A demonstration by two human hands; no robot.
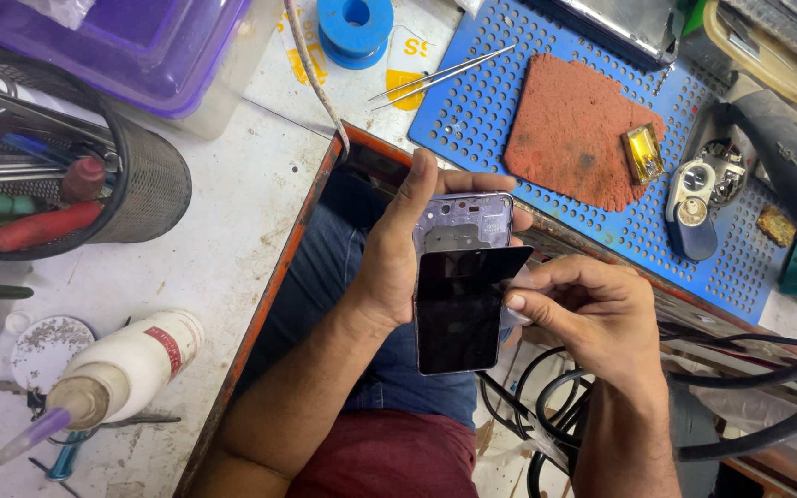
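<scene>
Two hands grip a smartphone: left hand (389, 254) clasps the frame (463, 221). Right hand (592, 309) pinches the black screen panel (458, 309), likely thin and fragile; its edges seem the safest hold.

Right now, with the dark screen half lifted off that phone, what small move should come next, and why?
Probably keep lifting the black screen panel slowly with the right hand, judging by how it sits askew over the phone frame, its top edge already apart. The left hand grips the frame from the side, so it looks steady enough for a gentle pull.
</scene>
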